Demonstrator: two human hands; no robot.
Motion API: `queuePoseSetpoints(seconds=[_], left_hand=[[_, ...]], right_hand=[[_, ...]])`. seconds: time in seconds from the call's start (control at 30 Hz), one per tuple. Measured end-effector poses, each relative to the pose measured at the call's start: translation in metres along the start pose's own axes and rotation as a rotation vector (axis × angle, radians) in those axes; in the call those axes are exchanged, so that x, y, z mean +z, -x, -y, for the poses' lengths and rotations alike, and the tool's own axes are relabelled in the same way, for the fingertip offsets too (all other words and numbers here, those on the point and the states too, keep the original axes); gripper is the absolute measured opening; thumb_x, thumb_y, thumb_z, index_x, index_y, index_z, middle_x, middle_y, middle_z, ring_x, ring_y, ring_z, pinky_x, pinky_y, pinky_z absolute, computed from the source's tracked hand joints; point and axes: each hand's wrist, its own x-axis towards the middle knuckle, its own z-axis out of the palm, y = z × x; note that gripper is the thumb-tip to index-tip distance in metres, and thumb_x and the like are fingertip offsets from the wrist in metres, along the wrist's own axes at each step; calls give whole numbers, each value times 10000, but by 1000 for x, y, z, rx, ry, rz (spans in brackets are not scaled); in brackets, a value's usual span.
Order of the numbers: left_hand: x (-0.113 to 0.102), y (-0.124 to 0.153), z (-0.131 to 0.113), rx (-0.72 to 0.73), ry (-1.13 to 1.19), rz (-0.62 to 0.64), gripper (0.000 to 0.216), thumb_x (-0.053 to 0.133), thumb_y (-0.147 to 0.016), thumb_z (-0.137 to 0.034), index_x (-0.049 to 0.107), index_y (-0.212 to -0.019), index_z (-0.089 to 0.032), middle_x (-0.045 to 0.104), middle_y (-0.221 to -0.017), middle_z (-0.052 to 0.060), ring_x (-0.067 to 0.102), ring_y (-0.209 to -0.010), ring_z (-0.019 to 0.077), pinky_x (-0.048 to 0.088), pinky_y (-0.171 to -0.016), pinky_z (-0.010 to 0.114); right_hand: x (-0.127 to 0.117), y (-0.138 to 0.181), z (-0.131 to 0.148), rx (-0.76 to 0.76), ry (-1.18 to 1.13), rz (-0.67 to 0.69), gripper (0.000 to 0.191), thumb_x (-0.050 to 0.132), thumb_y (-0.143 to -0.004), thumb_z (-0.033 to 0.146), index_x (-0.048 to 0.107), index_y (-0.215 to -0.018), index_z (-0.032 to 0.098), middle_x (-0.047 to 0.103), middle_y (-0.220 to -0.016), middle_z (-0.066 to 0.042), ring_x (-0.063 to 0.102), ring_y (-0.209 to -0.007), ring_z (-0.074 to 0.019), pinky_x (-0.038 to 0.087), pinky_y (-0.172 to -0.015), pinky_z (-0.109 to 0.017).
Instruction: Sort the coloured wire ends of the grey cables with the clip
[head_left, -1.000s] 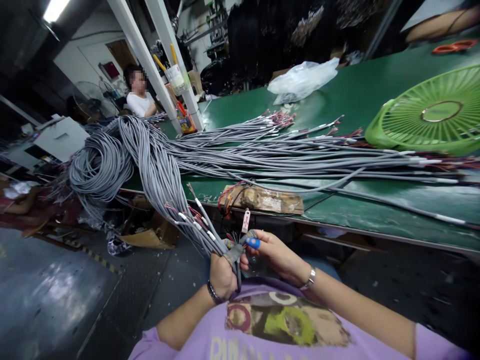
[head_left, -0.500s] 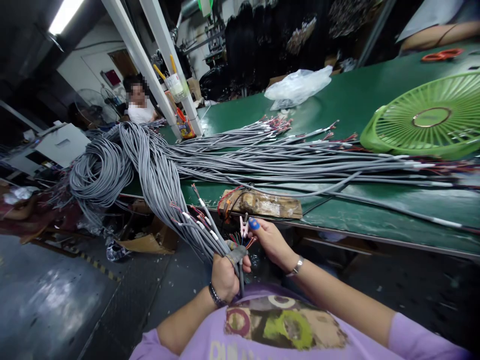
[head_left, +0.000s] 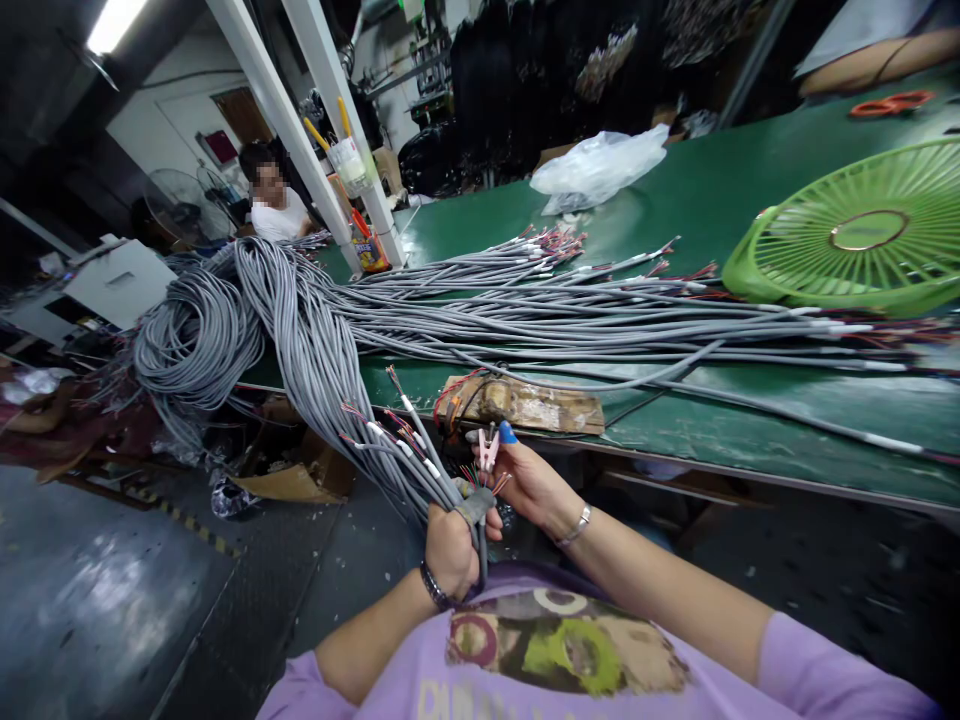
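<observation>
My left hand (head_left: 450, 545) is closed around the ends of several grey cables (head_left: 352, 400) that hang down from the green table (head_left: 705, 420). Thin coloured wires (head_left: 472, 472) stick out of the cable end just above my fist. My right hand (head_left: 529, 480), with a blue cover on one fingertip, holds a small pink clip (head_left: 488, 447) right at those coloured wires. Both hands are in front of my chest, below the table's front edge.
A big heap of grey cables (head_left: 525, 310) lies across the table, coiled at the left (head_left: 195, 340). A taped wooden block (head_left: 525, 402) sits at the table edge. A green fan grille (head_left: 862, 235) and a plastic bag (head_left: 600, 165) lie further back. A person (head_left: 274, 205) sits far left.
My right hand has risen from beside my left fist and brought the pink clip up to the coloured wire ends. My left hand has kept its grip on the cables.
</observation>
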Motion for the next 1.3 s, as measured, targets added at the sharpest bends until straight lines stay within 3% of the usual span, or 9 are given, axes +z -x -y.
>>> queuePoseSetpoints(seconds=[0.17,0.27,0.4,0.53,0.63,0.77,0.9,1.3], left_hand=[[-5,6,-1,9,35,-2,304,683,-655,-407,527,-580,-157,530,-438,-18,458,-372,80,347,-395,191],[-7,8,-1,31,57,-21,301,683,-659,-411,523,-606,-161,535,-446,-23,462,-377,83,348,-396,193],[-6,5,-2,65,75,-44,290,673,-671,-388,514,-588,-160,546,-462,-19,465,-389,78,350,-404,189],[-3,2,0,80,88,-58,281,670,-672,-390,536,-593,-156,552,-472,-17,471,-402,76,353,-406,183],[-4,1,6,84,73,-73,302,675,-667,-415,540,-589,-157,547,-461,-17,476,-394,81,355,-406,185],[-12,2,12,82,-48,24,294,682,-680,-398,560,-577,-151,569,-469,2,508,-413,98,401,-443,202],[-21,2,12,21,-155,155,273,693,-674,-382,589,-593,-143,583,-469,13,509,-396,107,413,-433,216],[-14,2,10,30,65,-10,277,679,-677,-390,559,-603,-151,563,-435,-10,510,-387,105,421,-430,210]], right_hand=[[-6,9,4,105,52,121,420,513,-793,593,614,-818,186,621,-763,-34,516,-584,-115,448,-564,-247],[-6,12,8,129,46,183,344,546,-805,514,619,-848,180,630,-801,-41,527,-606,-115,458,-590,-252],[-6,14,11,74,90,141,225,617,-787,394,627,-849,178,634,-788,-34,556,-649,-117,459,-599,-237],[-7,24,9,77,245,192,381,593,-767,533,613,-827,157,614,-718,-32,541,-591,-112,440,-547,-238],[-6,37,5,45,439,263,359,631,-753,502,575,-800,151,592,-621,-13,540,-545,-114,396,-514,-236],[-1,48,2,-21,523,310,279,643,-768,423,537,-801,167,574,-532,17,556,-494,-129,378,-498,-248],[1,50,3,11,539,349,281,649,-750,431,529,-733,177,582,-499,15,571,-476,-157,409,-502,-282],[-9,45,1,-142,731,114,317,717,-663,439,552,-646,169,561,-536,21,472,-507,-107,335,-507,-253]])
